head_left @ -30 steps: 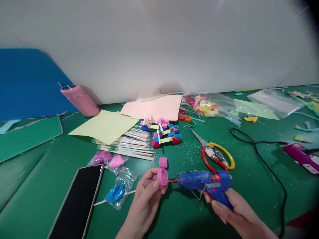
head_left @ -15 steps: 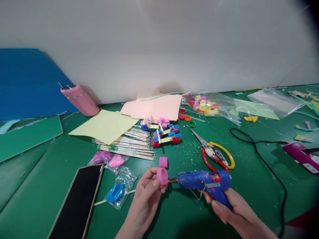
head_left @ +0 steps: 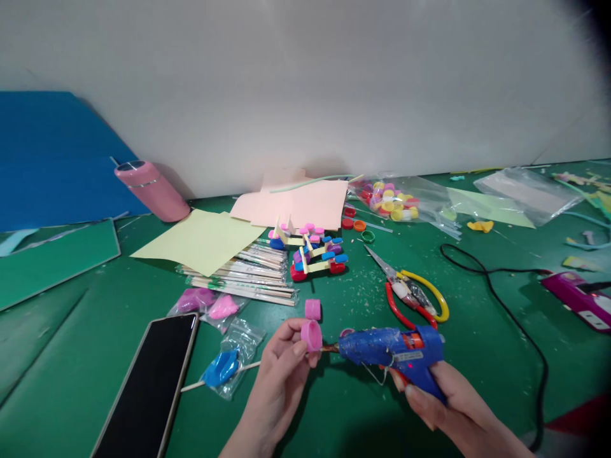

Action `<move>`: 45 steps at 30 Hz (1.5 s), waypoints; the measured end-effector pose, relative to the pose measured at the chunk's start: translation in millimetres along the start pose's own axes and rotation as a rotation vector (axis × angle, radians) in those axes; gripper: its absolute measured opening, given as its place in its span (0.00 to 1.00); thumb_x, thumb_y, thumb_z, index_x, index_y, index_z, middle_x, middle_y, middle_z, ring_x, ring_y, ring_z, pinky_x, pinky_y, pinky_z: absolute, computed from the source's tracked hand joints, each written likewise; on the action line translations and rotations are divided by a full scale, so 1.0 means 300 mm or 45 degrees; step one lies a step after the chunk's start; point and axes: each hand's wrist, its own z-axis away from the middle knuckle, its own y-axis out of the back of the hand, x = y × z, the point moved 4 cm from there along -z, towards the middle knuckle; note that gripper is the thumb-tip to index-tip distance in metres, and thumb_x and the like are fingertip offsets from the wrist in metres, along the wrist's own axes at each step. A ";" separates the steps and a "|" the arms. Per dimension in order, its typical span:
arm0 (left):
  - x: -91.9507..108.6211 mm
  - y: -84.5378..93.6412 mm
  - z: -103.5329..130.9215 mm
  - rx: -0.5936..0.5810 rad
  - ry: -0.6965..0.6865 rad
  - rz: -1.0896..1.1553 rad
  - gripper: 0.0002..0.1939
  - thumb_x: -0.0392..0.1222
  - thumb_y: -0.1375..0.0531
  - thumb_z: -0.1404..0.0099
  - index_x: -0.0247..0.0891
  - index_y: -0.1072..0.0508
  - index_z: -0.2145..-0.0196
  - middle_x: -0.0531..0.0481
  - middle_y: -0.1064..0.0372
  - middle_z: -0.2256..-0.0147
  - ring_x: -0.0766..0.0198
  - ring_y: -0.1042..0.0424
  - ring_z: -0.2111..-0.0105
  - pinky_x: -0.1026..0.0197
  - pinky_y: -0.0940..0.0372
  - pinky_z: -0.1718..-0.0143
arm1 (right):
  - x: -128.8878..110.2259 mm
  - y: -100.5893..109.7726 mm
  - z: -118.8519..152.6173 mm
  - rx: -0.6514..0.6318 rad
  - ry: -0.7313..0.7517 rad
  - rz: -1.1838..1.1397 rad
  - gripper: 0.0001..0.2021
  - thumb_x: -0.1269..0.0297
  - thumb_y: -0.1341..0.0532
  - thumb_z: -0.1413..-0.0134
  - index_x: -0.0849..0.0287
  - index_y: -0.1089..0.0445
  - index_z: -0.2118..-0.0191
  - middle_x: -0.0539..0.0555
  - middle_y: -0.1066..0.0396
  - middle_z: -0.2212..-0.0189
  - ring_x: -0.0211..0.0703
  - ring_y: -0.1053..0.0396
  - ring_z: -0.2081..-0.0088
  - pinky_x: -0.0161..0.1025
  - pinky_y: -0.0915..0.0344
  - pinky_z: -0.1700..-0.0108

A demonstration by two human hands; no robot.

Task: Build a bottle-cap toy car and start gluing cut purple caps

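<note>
Between the thumb and fingers of my left hand [head_left: 282, 369] is a pink bottle cap [head_left: 312, 336], its hollow side turned partly toward me. My right hand [head_left: 446, 397] grips a blue glue gun [head_left: 391, 348] by its handle, fingers at the red trigger. The nozzle points left and its tip is at the lower right edge of the cap; whether it touches, I cannot tell. Another pink cap [head_left: 312, 309] sits on the green table just beyond my left hand. One more pinkish cap [head_left: 347, 332] is partly hidden behind the gun.
Red-and-yellow-handled scissors [head_left: 413, 292] lie beyond the gun. Small cap-wheeled models [head_left: 317, 257], wrapped sticks [head_left: 248, 280] and a bag of caps [head_left: 389, 202] are farther back. A phone [head_left: 147, 381] lies left; a black cord [head_left: 520, 331] runs to a purple power strip [head_left: 577, 299] at right.
The glue gun has shifted very slightly left against the cap, and a pinkish cap behind it shows a little more. Both hands keep their holds.
</note>
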 end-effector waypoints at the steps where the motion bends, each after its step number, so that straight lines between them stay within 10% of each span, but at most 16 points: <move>1: -0.001 0.000 0.000 0.004 0.001 0.001 0.07 0.38 0.40 0.47 0.34 0.29 0.69 0.52 0.41 0.75 0.70 0.43 0.76 0.66 0.46 0.73 | -0.002 0.000 0.001 0.006 -0.001 -0.002 0.20 0.45 0.47 0.51 0.57 0.31 0.67 0.48 0.41 0.78 0.36 0.43 0.77 0.32 0.41 0.75; 45: -0.008 -0.001 0.000 -0.068 0.007 -0.027 0.08 0.38 0.39 0.47 0.34 0.29 0.68 0.51 0.39 0.75 0.70 0.43 0.75 0.66 0.46 0.73 | -0.037 -0.015 -0.027 -0.085 0.066 -0.064 0.18 0.47 0.47 0.50 0.59 0.34 0.70 0.47 0.44 0.79 0.35 0.46 0.78 0.32 0.44 0.76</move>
